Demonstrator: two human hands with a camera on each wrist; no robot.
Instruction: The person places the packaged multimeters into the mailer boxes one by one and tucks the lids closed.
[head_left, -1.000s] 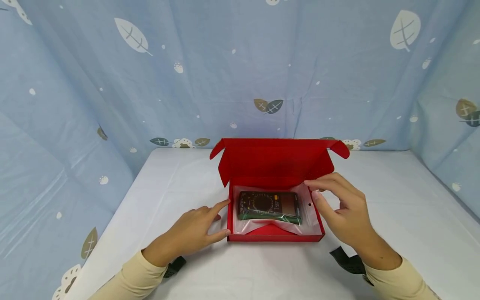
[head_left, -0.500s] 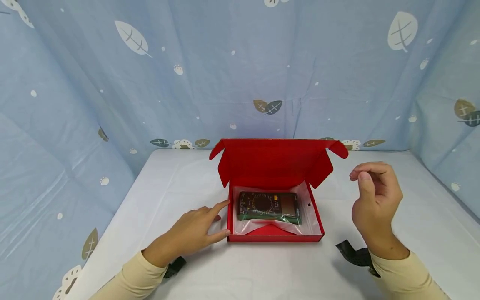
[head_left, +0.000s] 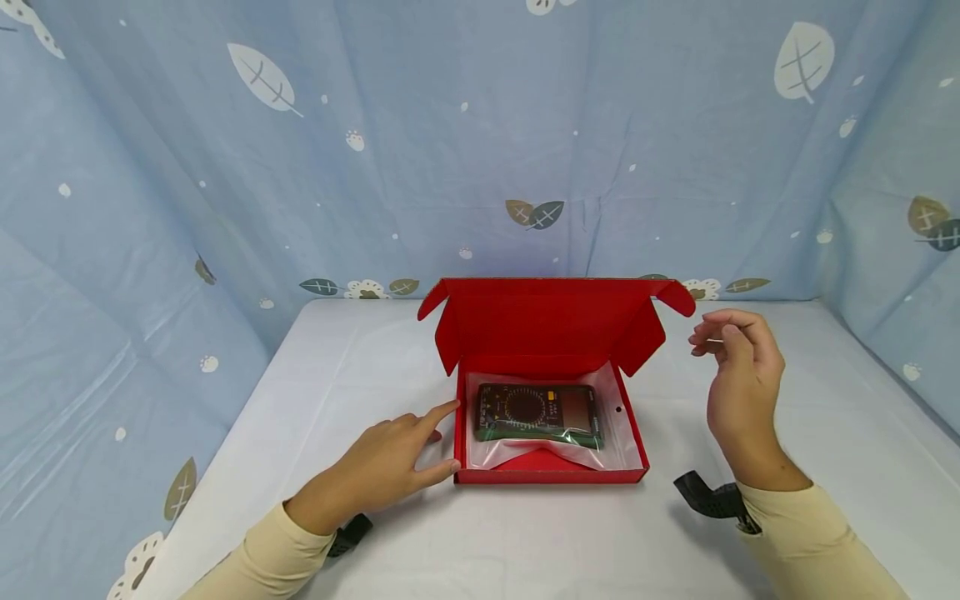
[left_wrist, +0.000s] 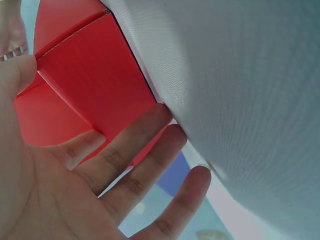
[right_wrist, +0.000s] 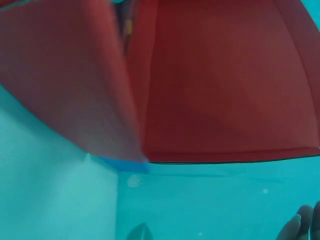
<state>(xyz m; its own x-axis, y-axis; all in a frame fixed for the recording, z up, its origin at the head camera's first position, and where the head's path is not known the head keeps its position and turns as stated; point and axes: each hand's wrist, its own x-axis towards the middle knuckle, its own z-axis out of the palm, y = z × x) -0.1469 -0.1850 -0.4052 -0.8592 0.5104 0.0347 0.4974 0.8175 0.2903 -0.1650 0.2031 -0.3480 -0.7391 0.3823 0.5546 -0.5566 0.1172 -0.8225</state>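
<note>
On the table stands a red cardboard box [head_left: 551, 477] with its lid [head_left: 547, 321] raised at the back. Inside it lies a dark multimeter [head_left: 525, 406] with a green edge, wrapped in a clear plastic bag [head_left: 618, 433]. My left hand [head_left: 382, 462] rests against the box's left side, its thumb and index finger touching the wall; in the left wrist view its fingers [left_wrist: 145, 135] are spread beside the red wall. Raised right of the lid, apart from the box, my right hand [head_left: 746, 387] holds nothing, fingers loosely bent. Only its fingertips [right_wrist: 302, 225] show in the right wrist view.
A white cloth [head_left: 360, 350] covers the table. Behind and at the sides hangs a blue curtain [head_left: 420, 150] with leaf prints. The lid's side flaps [head_left: 677, 297] stick out. Each wrist carries a black strap mount [head_left: 712, 497].
My right hand has drawn away from the bag's right edge, moving right and up to beside the lid. The left hand, box and multimeter stay where they were.
</note>
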